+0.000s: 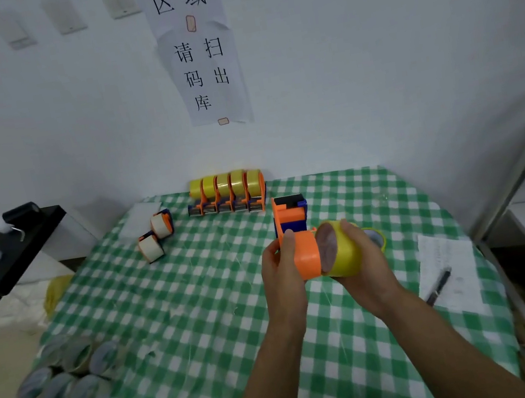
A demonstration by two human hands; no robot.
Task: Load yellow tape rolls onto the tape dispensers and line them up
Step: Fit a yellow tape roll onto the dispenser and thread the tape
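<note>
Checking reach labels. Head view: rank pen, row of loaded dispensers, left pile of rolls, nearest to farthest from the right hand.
From the right hand:
1. pen, just to its right
2. row of loaded dispensers, back, by wall
3. pile of rolls, near left edge

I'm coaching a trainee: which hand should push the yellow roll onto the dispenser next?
Probably right. The right hand grips the yellow roll beside the orange dispenser; the left hand is busy holding that dispenser.

Green-and-white checked tablecloth [183, 316]; glossy yellow tape roll [342, 249] against an orange-and-blue plastic dispenser [294, 228]; five yellow-loaded dispensers [227, 194] far; black pen [439, 285] right
</note>
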